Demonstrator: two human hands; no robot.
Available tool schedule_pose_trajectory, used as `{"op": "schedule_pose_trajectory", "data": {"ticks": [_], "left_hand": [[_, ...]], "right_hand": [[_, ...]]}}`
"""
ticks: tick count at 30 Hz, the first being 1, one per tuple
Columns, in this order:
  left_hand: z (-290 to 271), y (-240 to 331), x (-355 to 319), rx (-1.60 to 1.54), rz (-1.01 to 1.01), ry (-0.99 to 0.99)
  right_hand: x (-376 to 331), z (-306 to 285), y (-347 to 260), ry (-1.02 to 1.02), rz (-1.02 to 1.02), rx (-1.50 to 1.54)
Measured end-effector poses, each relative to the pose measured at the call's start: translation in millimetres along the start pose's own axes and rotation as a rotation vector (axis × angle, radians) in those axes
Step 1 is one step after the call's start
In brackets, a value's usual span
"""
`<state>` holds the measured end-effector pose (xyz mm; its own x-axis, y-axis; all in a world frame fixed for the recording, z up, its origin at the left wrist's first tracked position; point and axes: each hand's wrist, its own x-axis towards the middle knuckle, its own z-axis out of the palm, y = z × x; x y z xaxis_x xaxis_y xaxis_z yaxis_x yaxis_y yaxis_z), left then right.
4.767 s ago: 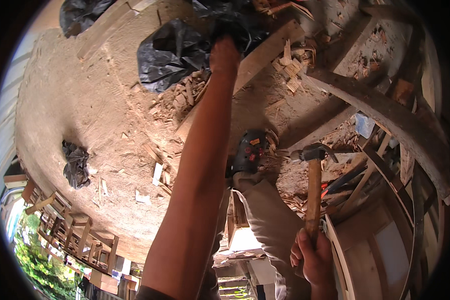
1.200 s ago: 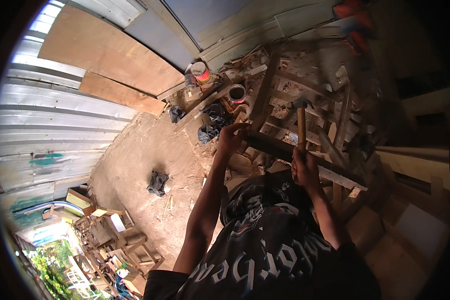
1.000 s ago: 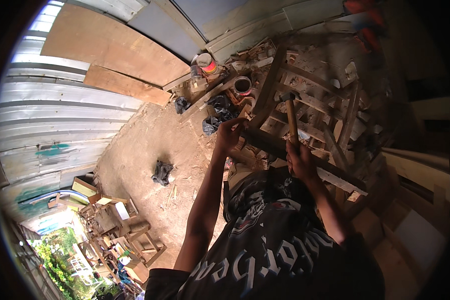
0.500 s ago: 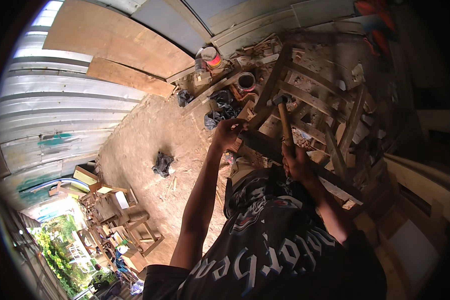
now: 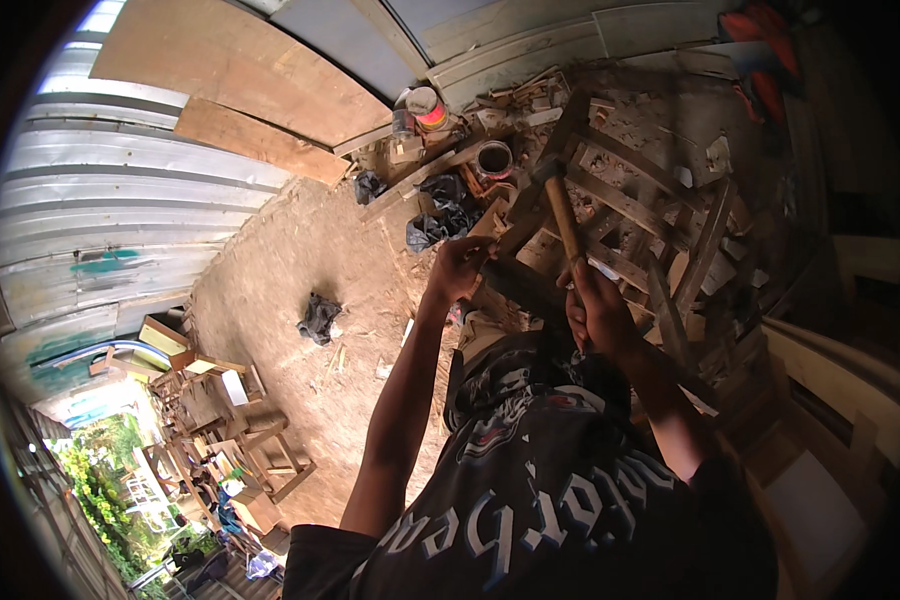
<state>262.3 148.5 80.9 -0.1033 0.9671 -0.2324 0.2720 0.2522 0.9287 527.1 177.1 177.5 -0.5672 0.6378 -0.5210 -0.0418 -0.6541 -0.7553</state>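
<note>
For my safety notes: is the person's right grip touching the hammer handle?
Touching: the head view shows the right grip closed around the hammer handle, which extends out above it.

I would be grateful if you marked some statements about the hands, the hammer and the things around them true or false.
1. The right hand grips the wooden handle of a hammer. True.
2. A crumpled black bag lies on the floor, left of the left hand. True.
3. Each hand holds its own hammer. False: only the right hand has one; the left hand's fingertips are near the end of a dark beam.
4. The clothing worn on top is plain white. False: the shirt is black with pale lettering.
5. An open bucket sits farther away than the left hand. True.
</note>
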Motion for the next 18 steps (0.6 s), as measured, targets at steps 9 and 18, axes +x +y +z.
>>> {"op": "schedule_pose_trajectory", "data": {"ticks": [9,18], "left_hand": [[4.2,-3.2,-3.2,0.024,-0.033,0.052],[6.3,5.0,-5.5,-0.027,-0.133,0.059]], "right_hand": [[-3.8,1.8,28.7,-0.112,0.203,-0.009],[5.4,0.7,24.5,-0.112,0.275,-0.05]]}}
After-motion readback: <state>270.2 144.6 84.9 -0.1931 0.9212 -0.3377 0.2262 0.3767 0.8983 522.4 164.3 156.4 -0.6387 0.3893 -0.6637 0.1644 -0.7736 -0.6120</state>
